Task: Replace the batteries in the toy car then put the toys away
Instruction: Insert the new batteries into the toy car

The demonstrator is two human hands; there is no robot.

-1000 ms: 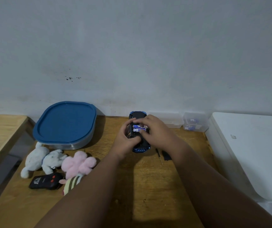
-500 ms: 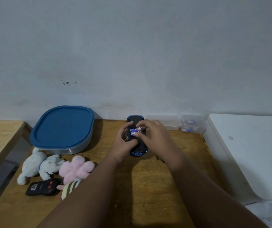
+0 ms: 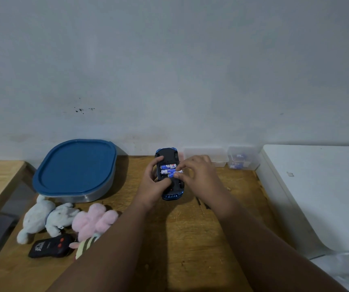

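A blue toy car point(image 3: 168, 157) lies upside down on the wooden table point(image 3: 182, 239), its black underside up and its battery bay open. Blue-and-white batteries point(image 3: 168, 166) lie in the bay. My left hand point(image 3: 153, 186) grips the car's left side and near end. My right hand point(image 3: 199, 175) pinches the end of the nearest battery point(image 3: 171, 175) with thumb and forefinger at the bay's right edge. A white plush point(image 3: 43, 218), a pink plush point(image 3: 94, 221), a striped plush point(image 3: 85, 245) and a black remote point(image 3: 50, 248) lie at the left front.
A grey container with a blue lid point(image 3: 74, 169) stands at the back left. Two small clear boxes point(image 3: 243, 158) sit against the wall right of the car. A small black piece point(image 3: 206, 206) lies near my right wrist. A white surface point(image 3: 321, 186) borders the table on the right.
My right hand has drawn back to the car's right side, uncovering the batteries in the bay. Its fingers now pinch the nearest battery. The left hand keeps its hold on the car.
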